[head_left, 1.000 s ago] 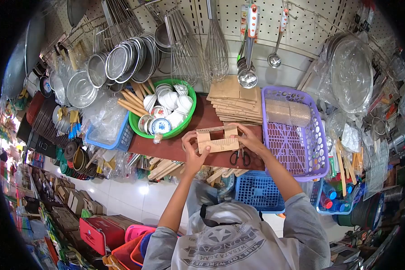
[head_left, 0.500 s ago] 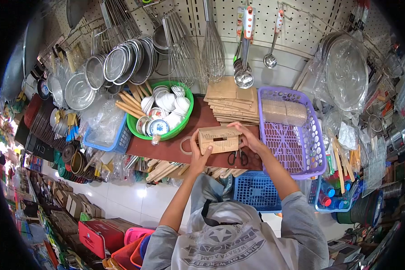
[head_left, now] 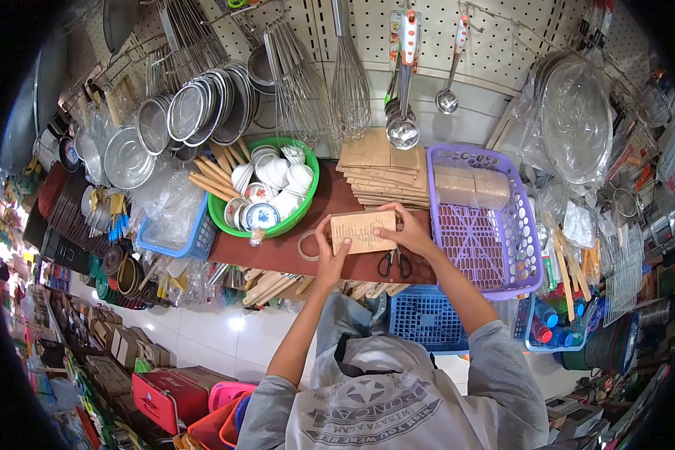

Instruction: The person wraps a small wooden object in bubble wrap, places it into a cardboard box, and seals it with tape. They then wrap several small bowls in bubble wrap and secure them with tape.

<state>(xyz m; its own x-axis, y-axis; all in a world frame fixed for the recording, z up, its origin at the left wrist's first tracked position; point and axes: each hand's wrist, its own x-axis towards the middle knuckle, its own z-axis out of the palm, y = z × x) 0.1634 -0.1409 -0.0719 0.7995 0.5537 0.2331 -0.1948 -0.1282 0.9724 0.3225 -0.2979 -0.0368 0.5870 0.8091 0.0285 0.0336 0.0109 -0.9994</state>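
Both of my hands hold a small brown cardboard box [head_left: 363,231] over the reddish-brown tabletop [head_left: 277,251]. My left hand [head_left: 328,251] grips its left end from below. My right hand [head_left: 405,229] covers its right end, with the thumb on the printed top face. A stack of flat cardboard blanks [head_left: 383,174] lies just behind the box. Black-handled scissors [head_left: 394,263] rest on the table under my right wrist, and a ring of tape [head_left: 306,245] lies beside my left hand.
A purple basket [head_left: 495,259] with two wrapped cardboard packs [head_left: 472,186] stands at the right. A green bowl [head_left: 307,204] of small dishes and a blue basket [head_left: 191,238] are at the left. Whisks, ladles and strainers hang on the pegboard. Wooden utensils fill a blue crate [head_left: 426,315] below.
The cardboard piece went from an open, partly folded shape to a closed box, and it now lies with its flat printed face up. My hands stayed at its two ends.
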